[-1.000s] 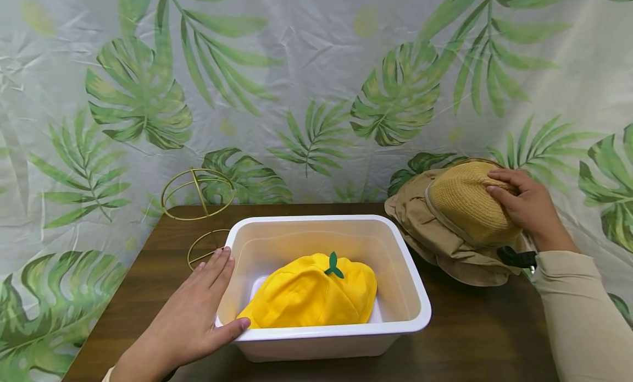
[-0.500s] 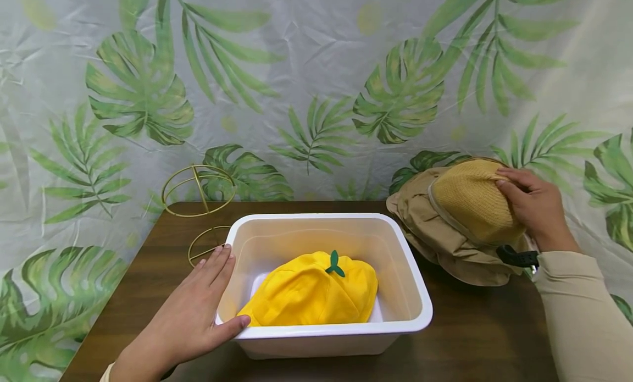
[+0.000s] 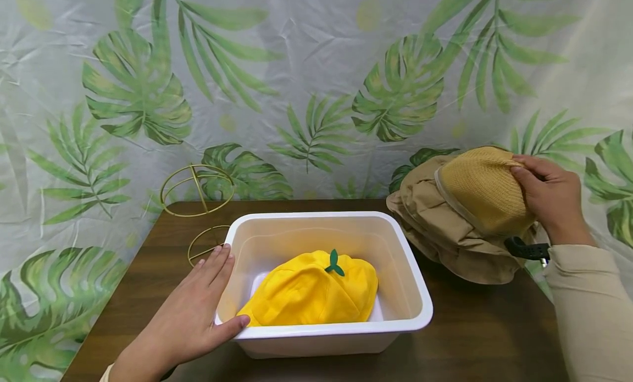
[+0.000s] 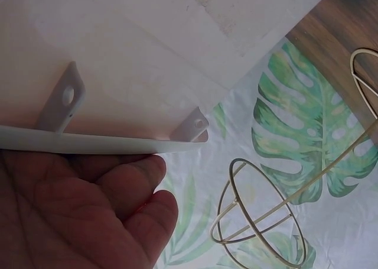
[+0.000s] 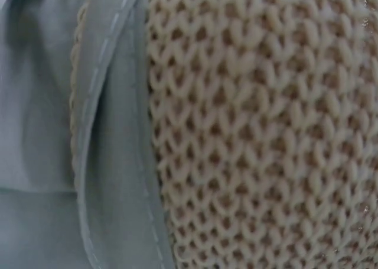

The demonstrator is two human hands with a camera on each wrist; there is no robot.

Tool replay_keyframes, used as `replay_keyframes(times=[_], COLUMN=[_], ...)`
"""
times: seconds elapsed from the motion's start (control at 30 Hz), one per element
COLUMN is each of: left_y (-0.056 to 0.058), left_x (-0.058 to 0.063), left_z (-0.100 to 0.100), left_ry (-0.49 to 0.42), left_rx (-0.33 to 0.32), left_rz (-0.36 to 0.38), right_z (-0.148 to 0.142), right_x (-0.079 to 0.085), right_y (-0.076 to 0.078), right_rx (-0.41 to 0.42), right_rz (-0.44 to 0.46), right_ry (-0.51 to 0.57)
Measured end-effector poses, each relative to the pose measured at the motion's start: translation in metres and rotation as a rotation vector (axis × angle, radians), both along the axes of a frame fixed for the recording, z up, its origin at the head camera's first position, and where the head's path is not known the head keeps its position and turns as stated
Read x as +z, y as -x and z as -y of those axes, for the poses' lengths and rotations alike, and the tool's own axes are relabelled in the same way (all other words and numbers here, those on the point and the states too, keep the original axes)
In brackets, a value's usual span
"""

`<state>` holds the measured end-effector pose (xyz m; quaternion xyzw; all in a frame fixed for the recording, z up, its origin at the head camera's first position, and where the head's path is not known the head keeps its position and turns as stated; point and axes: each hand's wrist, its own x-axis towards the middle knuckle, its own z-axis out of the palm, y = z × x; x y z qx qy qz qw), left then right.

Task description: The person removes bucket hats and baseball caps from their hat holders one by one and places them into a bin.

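Observation:
My right hand [image 3: 553, 194] pinches the crown of a mustard knit hat [image 3: 482, 187] at the right. Under the knit hat, or joined to it, spreads crumpled tan fabric [image 3: 425, 206] like a sun hat's brim; I cannot tell which. In the right wrist view the coarse knit [image 5: 266, 127] fills most of the frame, beside a stitched cloth band [image 5: 118, 151]. My left hand [image 3: 190, 310] lies with straight fingers along the left rim of a white plastic tub [image 3: 326, 330], its thumb on the front rim. A yellow hat [image 3: 311, 294] with a green leaf sprout lies inside the tub.
A gold wire stand [image 3: 198, 189] with round frames stands behind my left hand on the dark wood table [image 3: 163, 250]. A leaf-print cloth [image 3: 306, 57] hangs right behind the table. The tub fills the table's middle.
My right hand has moved right and slightly up, drawing the knit crown with it; the tan fabric has lifted and shifted a little too. The left hand and tub stay put.

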<state>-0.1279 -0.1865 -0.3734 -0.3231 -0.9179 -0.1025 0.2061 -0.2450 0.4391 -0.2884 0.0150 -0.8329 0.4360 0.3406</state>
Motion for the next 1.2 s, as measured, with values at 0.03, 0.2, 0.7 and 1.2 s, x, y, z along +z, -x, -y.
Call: replay_keyframes(times=[0.03,0.2,0.7,1.2], left_y=[0.000,-0.001,-0.002,-0.003], left_x=[0.000,0.001,0.002,0.002], left_z=[0.000,0.000,-0.001,-0.001], left_ry=[-0.001,0.000,0.010,0.005], left_rx=[0.000,0.004,0.026,0.041], left_rz=[0.001,0.017,0.057,0.081], right_z=[0.000,0.003,0.029,0.062], right_x=[0.002,0.012,0.047,0.080], right_y=[0.000,-0.003,-0.013,-0.029], right_rx=[0.002,0.013,-0.052,-0.056], right_rz=[-0.011,-0.058,-0.150,-0.265], right_ry=[-0.002,-0.038,-0.059,-0.114])
